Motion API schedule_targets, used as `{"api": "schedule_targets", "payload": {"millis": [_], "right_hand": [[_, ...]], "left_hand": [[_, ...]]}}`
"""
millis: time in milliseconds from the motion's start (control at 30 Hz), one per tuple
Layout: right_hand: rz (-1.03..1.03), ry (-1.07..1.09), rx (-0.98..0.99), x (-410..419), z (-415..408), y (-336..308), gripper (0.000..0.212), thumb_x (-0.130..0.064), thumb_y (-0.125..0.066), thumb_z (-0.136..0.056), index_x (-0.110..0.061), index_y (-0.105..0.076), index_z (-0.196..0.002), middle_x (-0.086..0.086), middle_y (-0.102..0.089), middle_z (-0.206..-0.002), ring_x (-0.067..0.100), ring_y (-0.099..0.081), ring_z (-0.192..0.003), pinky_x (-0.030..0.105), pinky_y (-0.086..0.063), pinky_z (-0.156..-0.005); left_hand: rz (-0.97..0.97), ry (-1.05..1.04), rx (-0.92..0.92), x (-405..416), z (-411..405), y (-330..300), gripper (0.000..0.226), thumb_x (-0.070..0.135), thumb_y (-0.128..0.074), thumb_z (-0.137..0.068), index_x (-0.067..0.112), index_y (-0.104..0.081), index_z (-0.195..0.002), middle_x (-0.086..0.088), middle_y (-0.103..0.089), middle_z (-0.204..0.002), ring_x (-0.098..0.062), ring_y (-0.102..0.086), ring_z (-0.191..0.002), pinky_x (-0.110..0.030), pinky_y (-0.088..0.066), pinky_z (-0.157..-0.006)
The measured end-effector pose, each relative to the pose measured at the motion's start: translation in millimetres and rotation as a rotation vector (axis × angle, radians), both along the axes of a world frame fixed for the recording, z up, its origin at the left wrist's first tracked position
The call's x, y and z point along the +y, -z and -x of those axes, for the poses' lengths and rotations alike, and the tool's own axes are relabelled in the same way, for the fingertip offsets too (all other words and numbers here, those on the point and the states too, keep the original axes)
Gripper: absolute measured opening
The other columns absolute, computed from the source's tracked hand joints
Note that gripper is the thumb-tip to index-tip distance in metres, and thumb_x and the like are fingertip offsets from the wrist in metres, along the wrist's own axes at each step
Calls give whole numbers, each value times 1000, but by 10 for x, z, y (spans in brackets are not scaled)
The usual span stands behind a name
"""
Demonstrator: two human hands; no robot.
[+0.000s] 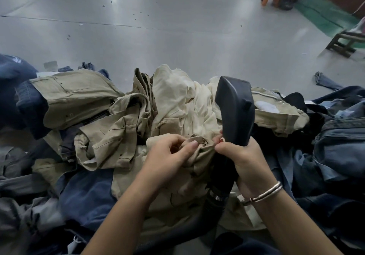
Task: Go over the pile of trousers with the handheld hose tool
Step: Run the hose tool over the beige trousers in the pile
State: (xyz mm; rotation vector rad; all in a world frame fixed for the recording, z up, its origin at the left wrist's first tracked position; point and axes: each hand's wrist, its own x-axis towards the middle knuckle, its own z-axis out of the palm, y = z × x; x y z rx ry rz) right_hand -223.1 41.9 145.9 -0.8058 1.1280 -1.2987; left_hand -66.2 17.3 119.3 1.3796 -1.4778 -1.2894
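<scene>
Your arms: both reach up from the bottom edge and meet in the middle of the pile.
Right hand: your right hand (244, 157) is clenched around the handle of the hose tool (234, 112), and a silver bangle (263, 194) sits on that wrist.
Hose tool: it is dark and stands almost upright, with its wide head up top, tipped away from you. Its long line runs from your fist up over the cloth. The ribbed hose (214, 201) hangs down from the bottom of the handle, between your arms.
Left hand: your left hand (170, 157) pinches a bunched fold of the tan trousers (199, 156) between thumb and curled fingers.
Where things meet: the pinched fold is just left of the tool handle, almost touching your right fingers. The tool head is above it and a bit to the right.
Pile: cream and tan trousers (126, 114) lie crumpled in the middle. Blue jeans (339, 136) lie on the right and dark blue ones on the left.
Floor: the grey floor (158, 27) stretches out behind the pile.
Next move, my guess: you need to tip the tool head down and left to reach the fold you hold. The right hand is the one to do it.
Watch out: loose cloth might get pulled into the tool.
</scene>
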Motion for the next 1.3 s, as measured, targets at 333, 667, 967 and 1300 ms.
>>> {"api": "schedule_targets", "payload": {"millis": [333, 667, 967, 1300], "right_hand": [[-32, -42, 148, -60, -97, 89, 18, -4, -62, -57, -11, -65, -74, -3, -63, -61, 11, -62, -60, 22, -50, -56], [-169, -272, 79, 5, 91, -38, 29, -29, -81, -60, -11, -59, -57, 9, -57, -56, 16, -54, -44, 25, -45, -44], [-185, -682, 64, 250, -58, -122, 36, -44, -68, -65, -9, -60, -63, 7, -59, -52, 16, -57, -43, 19, -45, -46], [-320, -525, -36, 79, 34, 4, 64, -55, -85, -44, -4, -58, -71, 10, -56, -52, 20, -54, -41, 24, -43, -44]], "left_hand": [[-605, -19, 975, 131, 159, -39, 45, 33, -41, -95, 7, -77, -93, -17, -73, -99, -23, -72, -88, -31, -59, -69], [-313, -581, 716, -207, -112, 99, 34, 38, -44, -100, 14, -68, -105, -10, -74, -97, -27, -69, -98, -44, -56, -84], [268, -624, 334, -296, -169, 230, 32, 44, -47, -92, 36, -63, -66, 14, -59, -59, 1, -53, -59, -15, -45, -58], [389, -366, 214, -179, -84, 186, 29, 30, -42, -95, 23, -59, -73, 16, -63, -67, 3, -56, -64, -13, -46, -63]]}}
